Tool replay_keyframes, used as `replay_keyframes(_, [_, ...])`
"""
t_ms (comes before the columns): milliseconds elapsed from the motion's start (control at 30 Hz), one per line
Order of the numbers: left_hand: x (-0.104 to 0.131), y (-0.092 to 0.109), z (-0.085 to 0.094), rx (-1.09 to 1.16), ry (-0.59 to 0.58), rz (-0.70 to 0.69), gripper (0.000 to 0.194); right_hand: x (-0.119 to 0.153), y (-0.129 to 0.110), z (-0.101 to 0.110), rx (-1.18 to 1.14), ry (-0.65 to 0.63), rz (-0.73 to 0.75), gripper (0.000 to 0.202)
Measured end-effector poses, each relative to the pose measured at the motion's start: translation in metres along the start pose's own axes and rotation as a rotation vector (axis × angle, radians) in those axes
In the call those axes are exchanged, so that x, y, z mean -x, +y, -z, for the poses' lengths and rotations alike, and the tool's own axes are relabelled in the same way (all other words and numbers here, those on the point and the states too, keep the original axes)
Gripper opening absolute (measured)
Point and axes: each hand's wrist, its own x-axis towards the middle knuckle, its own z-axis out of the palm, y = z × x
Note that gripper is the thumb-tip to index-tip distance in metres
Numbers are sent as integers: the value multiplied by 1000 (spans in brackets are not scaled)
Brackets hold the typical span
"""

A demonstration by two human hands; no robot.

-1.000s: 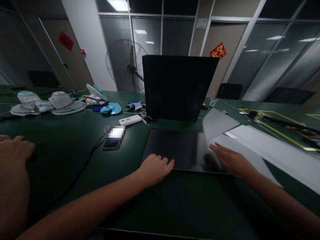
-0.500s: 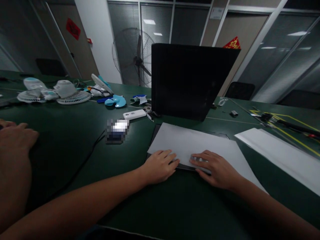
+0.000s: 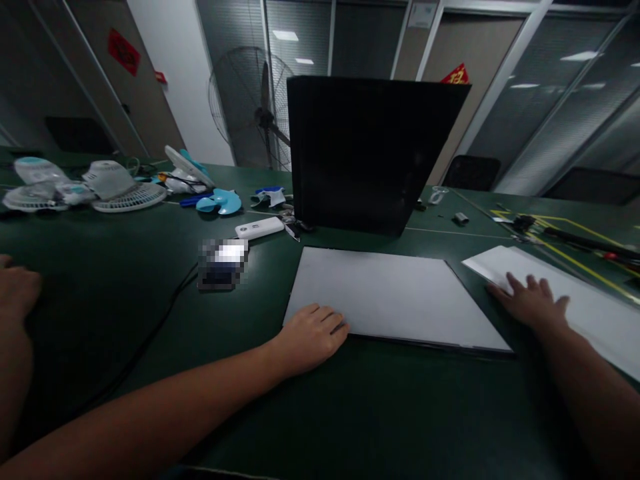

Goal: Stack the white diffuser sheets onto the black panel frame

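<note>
A white sheet (image 3: 390, 293) lies within the thin dark edges of a flat panel on the green table. My left hand (image 3: 313, 335) rests on the sheet's near left corner, fingers together and slightly curled, holding nothing that shows. Off to the right, my right hand (image 3: 537, 303) has its fingers spread over the left part of a stack of white sheets (image 3: 595, 313). Nothing is gripped in it. Behind the panel stands a large black screen or board (image 3: 373, 153).
A pixelated device (image 3: 223, 265) with a cable and a white power bank (image 3: 259, 228) lie left of the panel. Fan parts (image 3: 130, 198) and a blue fan blade (image 3: 220, 202) are further left. Another person's hand (image 3: 17, 290) is at the left edge.
My right hand has left the panel and moved right to the stack of sheets. The sheet that lay askew now lines up with the panel. The view has shifted slightly.
</note>
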Motion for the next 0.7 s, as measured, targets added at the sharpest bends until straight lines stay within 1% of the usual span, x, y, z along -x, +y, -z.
replay_keyframes(67, [0,0,-1,-5,8,-3,23,-2,17,-10,-31,-163,-103,101])
replay_keyframes(100, [1,0,-2,-6,13,-3,23,-2,20,-12,-43,-193,-111,102])
replay_keyframes(167, [1,0,-3,-10,18,-2,23,0,16,-9,-30,-170,-67,99])
replay_keyframes(233, [1,0,-3,-12,20,-3,23,4,5,-2,-3,-133,-5,91])
replay_keyframes(300, [1,-1,-3,-12,30,-12,22,8,-4,5,12,-122,38,82])
replay_keyframes(400, [1,-1,-3,-11,58,-19,21,15,-12,12,37,-111,30,69])
replay_keyframes(500, [1,0,-4,-18,68,-21,20,22,-21,22,69,-55,-14,69])
replay_keyframes(567, [2,1,-5,-23,74,-16,19,28,-34,33,82,12,-9,68])
replay_keyframes(600, [2,1,-5,-24,79,-14,18,32,-45,39,94,51,17,66])
replay_keyframes(667, [3,1,-6,-23,97,-13,16,43,-72,52,136,114,109,59])
replay_keyframes(700, [4,1,-5,-23,108,-17,16,51,-89,58,160,132,180,56])
